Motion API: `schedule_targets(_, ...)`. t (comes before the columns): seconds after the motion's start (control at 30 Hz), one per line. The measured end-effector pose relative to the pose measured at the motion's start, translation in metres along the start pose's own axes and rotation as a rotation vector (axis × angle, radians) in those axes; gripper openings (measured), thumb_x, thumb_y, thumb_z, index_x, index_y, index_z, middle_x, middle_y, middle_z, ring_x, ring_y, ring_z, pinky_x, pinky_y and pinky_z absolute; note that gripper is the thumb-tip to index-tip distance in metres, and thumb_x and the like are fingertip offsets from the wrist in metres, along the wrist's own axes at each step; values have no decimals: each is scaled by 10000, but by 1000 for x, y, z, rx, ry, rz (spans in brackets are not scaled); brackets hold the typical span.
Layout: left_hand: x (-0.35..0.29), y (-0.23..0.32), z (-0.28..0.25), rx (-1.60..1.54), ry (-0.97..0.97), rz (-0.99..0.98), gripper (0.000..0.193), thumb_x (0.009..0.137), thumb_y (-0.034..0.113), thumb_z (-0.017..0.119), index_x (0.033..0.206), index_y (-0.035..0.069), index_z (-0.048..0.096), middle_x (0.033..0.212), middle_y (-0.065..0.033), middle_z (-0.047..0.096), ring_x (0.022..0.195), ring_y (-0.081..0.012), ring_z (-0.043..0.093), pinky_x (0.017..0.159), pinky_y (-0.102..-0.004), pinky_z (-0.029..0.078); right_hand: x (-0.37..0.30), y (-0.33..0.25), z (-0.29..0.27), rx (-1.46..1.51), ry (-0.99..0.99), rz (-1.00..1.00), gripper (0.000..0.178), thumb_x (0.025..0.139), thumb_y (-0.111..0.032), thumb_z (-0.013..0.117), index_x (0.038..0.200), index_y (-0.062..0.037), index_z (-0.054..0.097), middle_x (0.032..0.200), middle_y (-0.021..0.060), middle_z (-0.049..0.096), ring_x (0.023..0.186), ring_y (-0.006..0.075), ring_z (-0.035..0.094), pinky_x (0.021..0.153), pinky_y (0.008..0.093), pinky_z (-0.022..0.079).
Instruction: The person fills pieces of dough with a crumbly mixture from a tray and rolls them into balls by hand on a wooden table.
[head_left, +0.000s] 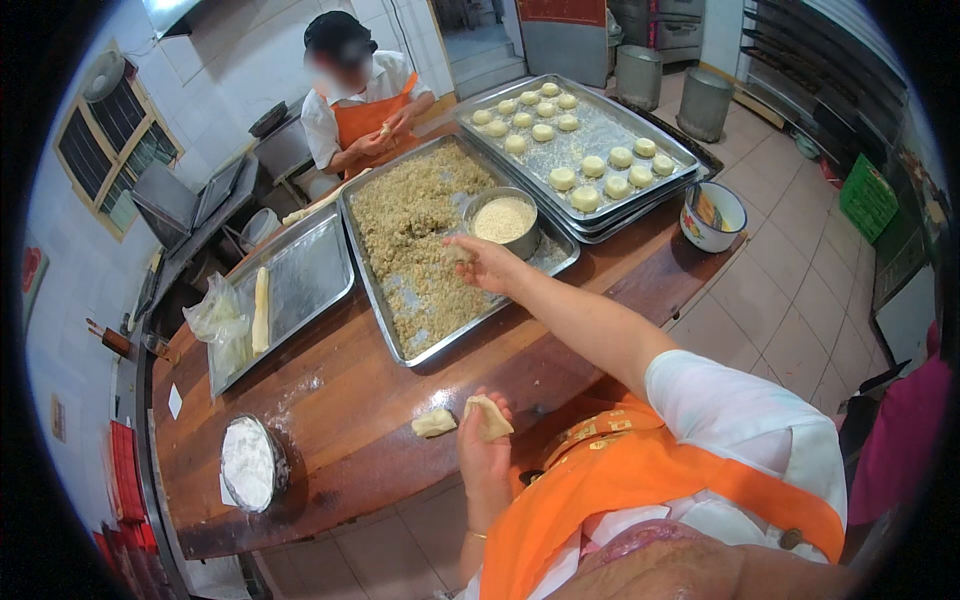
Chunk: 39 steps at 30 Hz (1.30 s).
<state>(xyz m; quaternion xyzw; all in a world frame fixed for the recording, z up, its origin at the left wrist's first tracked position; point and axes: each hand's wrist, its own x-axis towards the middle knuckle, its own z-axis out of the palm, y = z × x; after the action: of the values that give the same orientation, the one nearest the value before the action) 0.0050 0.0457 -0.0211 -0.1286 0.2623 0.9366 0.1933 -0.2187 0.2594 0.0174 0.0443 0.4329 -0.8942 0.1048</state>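
Near the table's front edge, my left hand (485,450) holds a flattened dough wrapper (490,418), cupped in the palm and fingers. A lump of pale dough (433,423) lies on the table just left of it. My right hand (482,264) reaches over the large metal tray of crumbly brownish filling (422,215). Its fingers are drawn together at the filling, and I cannot make out what is between them. Right behind that hand, a round metal container of pale seeds or grains (503,219) stands in the same tray.
A stacked tray (660,135) bears several round pale cakes (587,198). Left are a tray (300,262) with a dough strip (261,310) and plastic bag (222,322), and a flour bowl (250,465). An enamel bowl (712,215) stands right. A co-worker (365,105) handles dough opposite.
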Motion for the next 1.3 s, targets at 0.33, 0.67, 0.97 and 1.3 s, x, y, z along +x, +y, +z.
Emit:
schedule_targets(0.33,33,28,16,63,13,95,312,969,88,566,1254,-36,537,1185,-188,620,1084,-290,631,920,-373,556,14,7,5,-169,43,-92,339,1012,-443,544,906,-122,525,764,1,512,546,99,387,453,261,291)
schedule_targets(0.67,53,43,50,28,-49,178,298,968,84,607,1231,-42,546,1147,-196,646,1041,-293,664,896,-377,570,-9,8,27,-740,15,-173,281,1011,-297,470,958,-81,643,602,-52,418,477,76,342,436,235,271)
schedule_targets(0.97,68,35,63,38,-62,173,287,982,103,596,1214,-61,556,1153,-207,642,1078,-318,648,947,-409,547,-6,3,9,-978,146,-308,308,1020,-239,464,1203,-66,641,721,-13,554,632,74,484,602,235,430)
schedule_targets(1.3,139,35,88,-70,18,227,404,1086,252,361,1370,-31,409,1321,-181,537,1197,-319,575,1022,-453,502,-65,9,44,-1453,-170,-726,345,1030,-302,501,1314,-114,556,1356,100,572,1323,342,490,1152,480,288)
